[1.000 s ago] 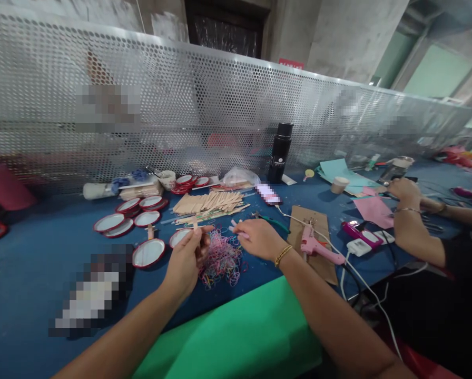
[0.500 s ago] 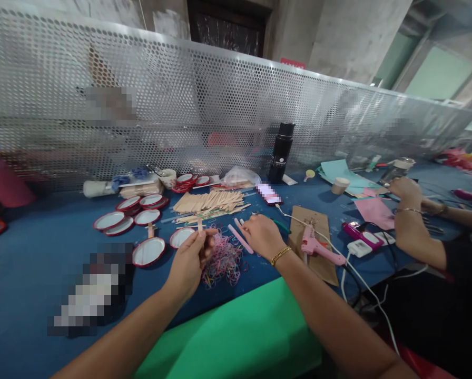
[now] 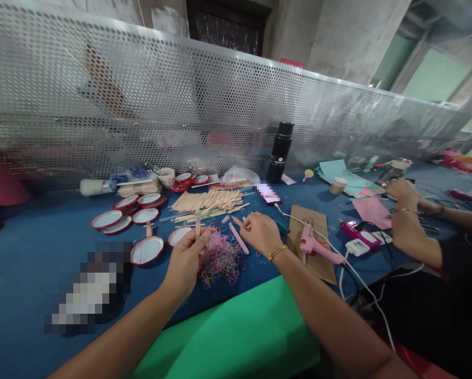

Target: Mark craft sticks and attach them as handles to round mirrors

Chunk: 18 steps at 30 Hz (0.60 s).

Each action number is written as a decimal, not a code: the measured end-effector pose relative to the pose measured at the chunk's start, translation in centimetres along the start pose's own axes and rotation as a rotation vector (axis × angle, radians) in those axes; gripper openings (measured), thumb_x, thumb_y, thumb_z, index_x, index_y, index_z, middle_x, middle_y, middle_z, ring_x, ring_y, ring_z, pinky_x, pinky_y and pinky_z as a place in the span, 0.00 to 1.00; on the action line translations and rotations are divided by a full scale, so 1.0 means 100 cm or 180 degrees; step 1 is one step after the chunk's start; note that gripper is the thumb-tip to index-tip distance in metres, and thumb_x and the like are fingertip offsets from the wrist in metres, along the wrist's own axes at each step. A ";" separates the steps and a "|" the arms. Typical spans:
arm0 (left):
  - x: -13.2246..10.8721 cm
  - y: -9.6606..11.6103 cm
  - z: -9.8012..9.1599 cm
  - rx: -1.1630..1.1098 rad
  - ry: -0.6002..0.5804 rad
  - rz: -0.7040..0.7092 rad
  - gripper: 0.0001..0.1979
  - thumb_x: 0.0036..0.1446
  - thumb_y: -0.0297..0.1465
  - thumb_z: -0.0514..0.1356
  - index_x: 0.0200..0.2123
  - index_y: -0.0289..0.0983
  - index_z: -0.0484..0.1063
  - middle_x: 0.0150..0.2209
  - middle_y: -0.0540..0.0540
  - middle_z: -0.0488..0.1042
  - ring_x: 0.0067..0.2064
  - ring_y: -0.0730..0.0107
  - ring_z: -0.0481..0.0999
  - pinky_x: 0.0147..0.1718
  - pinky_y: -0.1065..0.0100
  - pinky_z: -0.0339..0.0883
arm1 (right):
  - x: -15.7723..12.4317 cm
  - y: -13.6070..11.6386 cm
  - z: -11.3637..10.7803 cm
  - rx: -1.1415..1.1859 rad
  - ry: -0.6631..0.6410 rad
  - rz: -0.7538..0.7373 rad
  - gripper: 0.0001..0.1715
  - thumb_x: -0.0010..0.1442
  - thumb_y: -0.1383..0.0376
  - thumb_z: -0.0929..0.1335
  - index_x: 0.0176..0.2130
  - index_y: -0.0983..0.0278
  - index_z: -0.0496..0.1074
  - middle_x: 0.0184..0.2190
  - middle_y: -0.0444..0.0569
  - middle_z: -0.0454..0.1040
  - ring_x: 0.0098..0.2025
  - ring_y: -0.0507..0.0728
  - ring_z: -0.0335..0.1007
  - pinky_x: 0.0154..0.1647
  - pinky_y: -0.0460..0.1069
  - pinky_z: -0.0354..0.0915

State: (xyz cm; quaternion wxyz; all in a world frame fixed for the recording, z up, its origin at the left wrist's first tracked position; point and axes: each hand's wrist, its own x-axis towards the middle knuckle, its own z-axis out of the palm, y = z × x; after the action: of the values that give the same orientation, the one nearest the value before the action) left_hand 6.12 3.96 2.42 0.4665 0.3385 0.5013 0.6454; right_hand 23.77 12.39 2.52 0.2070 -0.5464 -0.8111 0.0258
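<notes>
Between thumb and fingers, my left hand pinches a flat wooden craft stick that points upward. A tangle of thin coloured rubber bands lies just right of that hand. Over the table, my right hand has its fingers bent together, and what they hold, if anything, is hidden. Beside its fingertips lie a pale pink stick and a small pinkish piece. A round white disc with a red rim is partly covered by my left hand.
Red-rimmed discs lie at left, near a pile of wooden sticks. A pink glue gun rests on cardboard at right, with white cables. A black bottle stands behind. A co-worker's arm reaches in.
My right fingers have lifted and shifted slightly from the pink sticks; one long stick and a small piece now show. My left hand still holds the craft stick, moved slightly left.
</notes>
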 end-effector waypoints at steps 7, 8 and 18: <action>0.001 0.008 -0.001 -0.0165 0.0294 0.0208 0.26 0.45 0.38 0.73 0.47 0.36 0.78 0.20 0.58 0.61 0.21 0.80 0.56 0.19 0.76 0.45 | -0.005 -0.004 -0.002 0.1525 0.0285 -0.0383 0.05 0.61 0.65 0.70 0.32 0.62 0.72 0.31 0.46 0.77 0.34 0.54 0.73 0.37 0.47 0.64; 0.002 0.008 -0.001 -0.0227 0.0315 0.0240 0.23 0.45 0.36 0.73 0.46 0.36 0.78 0.21 0.58 0.62 0.22 0.80 0.56 0.19 0.76 0.46 | -0.005 -0.003 -0.001 0.1649 0.0306 -0.0355 0.04 0.61 0.65 0.70 0.33 0.62 0.71 0.31 0.46 0.77 0.34 0.54 0.73 0.36 0.48 0.64; -0.014 0.005 0.009 -0.0468 -0.0269 -0.0464 0.17 0.52 0.43 0.69 0.37 0.37 0.74 0.27 0.50 0.74 0.26 0.72 0.71 0.24 0.72 0.65 | -0.006 -0.012 -0.002 0.4326 -0.0057 -0.0141 0.16 0.62 0.59 0.66 0.47 0.60 0.77 0.31 0.40 0.70 0.22 0.47 0.69 0.26 0.45 0.67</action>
State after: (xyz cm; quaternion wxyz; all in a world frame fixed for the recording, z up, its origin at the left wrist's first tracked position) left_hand 7.28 2.96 3.20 0.5566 0.2929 0.4557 0.6299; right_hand 22.97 11.37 2.80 0.4981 -0.2780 -0.6275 0.5301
